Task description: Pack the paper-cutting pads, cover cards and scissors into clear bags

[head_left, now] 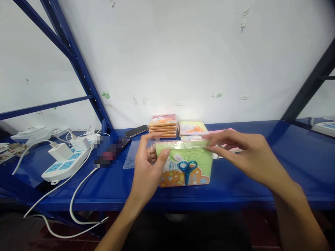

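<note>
My left hand [148, 167] grips the left edge of a green craft packet [187, 165] in a clear plastic sleeve, with small blue scissors [187, 169] showing on its front. My right hand [243, 153] pinches the sleeve's top right flap. The packet stands on the blue shelf [235, 188], tilted towards me. Both hands have their fingers closed on it.
A stack of orange packets [163, 126] and another packet with orange scissors [192, 128] lie behind. An empty clear sleeve [132, 157], a phone [136, 131], a white power strip [65, 164] with chargers and cables sit to the left. Blue rack struts [78, 66] rise at the left.
</note>
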`<act>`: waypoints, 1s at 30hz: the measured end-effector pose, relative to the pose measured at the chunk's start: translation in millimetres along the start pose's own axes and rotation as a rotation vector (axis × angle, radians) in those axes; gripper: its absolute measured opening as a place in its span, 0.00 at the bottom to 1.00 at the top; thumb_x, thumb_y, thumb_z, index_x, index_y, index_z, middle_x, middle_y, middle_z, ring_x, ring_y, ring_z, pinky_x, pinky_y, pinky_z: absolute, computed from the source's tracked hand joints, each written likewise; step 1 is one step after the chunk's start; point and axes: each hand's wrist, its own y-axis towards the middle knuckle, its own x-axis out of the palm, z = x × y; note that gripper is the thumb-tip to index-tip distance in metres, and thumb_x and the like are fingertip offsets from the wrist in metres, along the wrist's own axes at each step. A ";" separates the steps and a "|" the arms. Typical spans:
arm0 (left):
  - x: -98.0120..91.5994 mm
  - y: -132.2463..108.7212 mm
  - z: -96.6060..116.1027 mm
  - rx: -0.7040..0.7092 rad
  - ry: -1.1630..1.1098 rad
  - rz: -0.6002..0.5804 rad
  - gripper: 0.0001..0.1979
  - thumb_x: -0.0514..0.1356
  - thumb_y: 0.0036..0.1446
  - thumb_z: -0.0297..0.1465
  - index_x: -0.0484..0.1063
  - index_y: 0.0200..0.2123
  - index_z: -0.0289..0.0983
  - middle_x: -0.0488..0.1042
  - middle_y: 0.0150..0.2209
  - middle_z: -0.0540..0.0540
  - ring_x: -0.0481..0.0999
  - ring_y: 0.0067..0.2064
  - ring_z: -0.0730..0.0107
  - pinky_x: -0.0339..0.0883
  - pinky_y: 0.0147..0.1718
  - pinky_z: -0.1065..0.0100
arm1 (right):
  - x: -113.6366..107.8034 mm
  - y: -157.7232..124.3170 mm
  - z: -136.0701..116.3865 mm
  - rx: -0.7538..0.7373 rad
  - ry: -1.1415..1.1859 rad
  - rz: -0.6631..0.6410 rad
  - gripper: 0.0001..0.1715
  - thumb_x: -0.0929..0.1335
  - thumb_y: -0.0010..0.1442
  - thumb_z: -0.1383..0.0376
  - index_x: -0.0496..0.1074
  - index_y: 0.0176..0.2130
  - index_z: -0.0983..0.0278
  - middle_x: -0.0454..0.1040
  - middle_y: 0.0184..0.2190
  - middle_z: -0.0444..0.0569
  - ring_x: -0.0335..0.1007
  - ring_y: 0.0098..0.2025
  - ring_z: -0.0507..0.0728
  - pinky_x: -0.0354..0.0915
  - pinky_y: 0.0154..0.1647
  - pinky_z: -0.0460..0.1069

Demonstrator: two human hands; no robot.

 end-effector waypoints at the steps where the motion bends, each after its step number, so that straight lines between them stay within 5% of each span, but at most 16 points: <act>1: -1.5 1.0 0.5 -0.012 -0.015 -0.015 0.22 0.68 0.60 0.38 0.64 0.54 0.44 0.80 0.36 0.49 0.81 0.35 0.62 0.73 0.34 0.65 | -1.1 0.0 1.4 0.007 0.011 0.002 0.08 0.72 0.65 0.56 0.79 0.38 0.57 0.84 0.45 0.46 0.82 0.37 0.58 0.78 0.36 0.52; 6: -3.1 4.2 -5.8 -0.160 -0.038 -0.118 0.22 0.68 0.59 0.39 0.64 0.51 0.43 0.79 0.31 0.51 0.80 0.30 0.64 0.70 0.30 0.67 | -2.7 0.3 16.6 0.133 0.076 -0.145 0.16 0.73 0.63 0.52 0.79 0.45 0.59 0.84 0.45 0.49 0.84 0.38 0.60 0.80 0.36 0.52; 9: -0.7 4.6 -16.3 -0.191 0.105 -0.126 0.18 0.66 0.60 0.38 0.64 0.49 0.42 0.78 0.30 0.50 0.80 0.31 0.62 0.68 0.29 0.66 | -1.3 0.6 26.2 0.195 0.050 -0.356 0.21 0.71 0.66 0.54 0.76 0.55 0.58 0.84 0.47 0.50 0.84 0.38 0.59 0.79 0.35 0.51; 12: 0.3 4.1 -27.3 -0.181 0.304 -0.141 0.13 0.63 0.61 0.37 0.66 0.47 0.43 0.78 0.30 0.50 0.78 0.30 0.60 0.64 0.27 0.66 | 0.7 0.7 30.5 0.201 -0.016 -0.493 0.19 0.70 0.67 0.58 0.77 0.56 0.57 0.85 0.44 0.47 0.84 0.39 0.58 0.78 0.39 0.51; 18: 1.6 -2.6 -34.9 -0.010 0.982 -0.137 0.14 0.59 0.63 0.32 0.68 0.52 0.42 0.70 0.25 0.52 0.75 0.28 0.56 0.54 0.28 0.66 | 10.0 -4.0 37.7 0.130 -0.055 -0.601 0.13 0.69 0.67 0.62 0.84 0.46 0.55 0.86 0.42 0.46 0.82 0.40 0.61 0.75 0.39 0.52; 24: 9.5 -10.1 -29.1 0.091 1.343 -0.119 0.14 0.56 0.66 0.34 0.71 0.53 0.38 0.75 0.42 0.38 0.78 0.42 0.47 0.63 0.29 0.62 | 16.9 -9.5 46.3 0.112 -0.145 -0.580 0.13 0.69 0.65 0.62 0.84 0.46 0.55 0.85 0.41 0.47 0.82 0.38 0.60 0.73 0.36 0.52; 27: 10.8 -8.3 -28.7 0.232 1.237 -0.133 0.16 0.57 0.65 0.34 0.72 0.54 0.38 0.74 0.48 0.36 0.75 0.49 0.48 0.72 0.39 0.57 | 17.0 -8.3 44.4 0.137 -0.217 -0.580 0.11 0.70 0.64 0.63 0.84 0.43 0.55 0.85 0.37 0.46 0.80 0.35 0.59 0.70 0.34 0.51; 30: 9.6 -6.1 -34.8 0.356 1.064 -0.303 0.20 0.59 0.64 0.31 0.70 0.59 0.36 0.72 0.57 0.35 0.70 0.60 0.47 0.67 0.58 0.47 | 16.7 -6.8 41.0 0.151 -0.263 -0.575 0.09 0.70 0.63 0.64 0.83 0.40 0.56 0.83 0.34 0.45 0.79 0.33 0.58 0.67 0.32 0.50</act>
